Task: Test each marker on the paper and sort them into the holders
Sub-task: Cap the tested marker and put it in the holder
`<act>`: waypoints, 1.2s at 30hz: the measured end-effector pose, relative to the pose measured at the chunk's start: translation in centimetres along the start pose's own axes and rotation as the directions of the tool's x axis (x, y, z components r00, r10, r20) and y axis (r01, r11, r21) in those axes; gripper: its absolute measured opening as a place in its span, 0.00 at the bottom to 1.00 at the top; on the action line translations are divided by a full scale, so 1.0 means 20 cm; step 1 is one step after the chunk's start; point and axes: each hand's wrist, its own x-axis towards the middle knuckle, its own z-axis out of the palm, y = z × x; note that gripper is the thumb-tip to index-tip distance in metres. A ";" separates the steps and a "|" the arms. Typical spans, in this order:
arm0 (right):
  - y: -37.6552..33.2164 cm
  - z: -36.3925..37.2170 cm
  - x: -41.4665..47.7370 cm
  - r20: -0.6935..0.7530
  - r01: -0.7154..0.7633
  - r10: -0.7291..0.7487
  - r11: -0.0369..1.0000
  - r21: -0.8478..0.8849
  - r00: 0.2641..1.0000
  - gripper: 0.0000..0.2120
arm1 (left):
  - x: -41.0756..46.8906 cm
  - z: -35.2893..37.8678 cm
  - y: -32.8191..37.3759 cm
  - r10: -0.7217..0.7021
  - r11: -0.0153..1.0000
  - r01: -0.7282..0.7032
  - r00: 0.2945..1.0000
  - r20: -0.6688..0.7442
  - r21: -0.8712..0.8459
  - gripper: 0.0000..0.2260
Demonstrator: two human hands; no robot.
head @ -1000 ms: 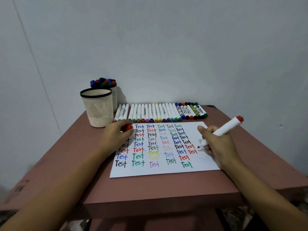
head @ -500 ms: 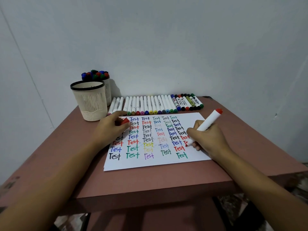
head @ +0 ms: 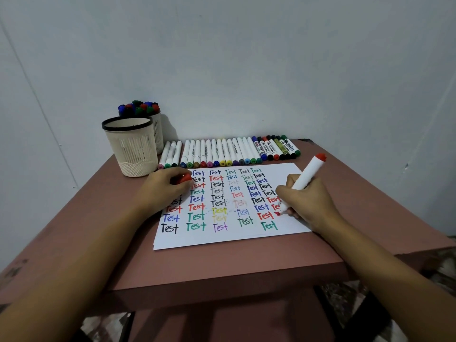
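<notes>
Red ink is going onto the paper (head: 209,239) near its right edge. There we find the red marker (head: 307,175) with its tip on the sheet, just right of the lowest red "Test". The right hand (head: 306,203) grasps the barrel low, fingers curled round it, with the marker's top end tilted up and away. The left hand (head: 162,188) rests on the sheet's upper left, fingers closed round the red cap (head: 183,179).

We judge the step in hand to be writing the test word. Bare paper is tight at that edge, so the letters should be small and clear of neighbouring words. The left hand's weight should keep the sheet from sliding, and the writing hand's heel should stay off wet ink. A whole word is needed to show whether the ink flows evenly.

The marker has a thick white barrel and a red end plug. Its mark so far looks dense, which suggests a working pen. The front holder (head: 130,146) shows no markers above its rim, while the rear holder (head: 158,134) is packed with them.
</notes>
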 end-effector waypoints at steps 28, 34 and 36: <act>0.01 0.00 0.00 -0.129 0.086 -0.092 0.995 -0.050 0.987 0.16 | 0.00 0.00 -0.02 -0.028 1.000 0.027 0.999 0.029 0.007 0.18; 0.01 -0.01 0.00 -0.112 0.076 -0.082 0.995 -0.060 0.990 0.15 | 0.00 0.00 -0.02 -0.034 0.999 0.033 0.999 0.040 0.009 0.18; 0.01 -0.01 0.00 -0.119 0.099 -0.106 0.993 -0.068 0.987 0.17 | 0.00 0.00 -0.02 -0.033 0.999 0.033 0.999 0.039 0.005 0.18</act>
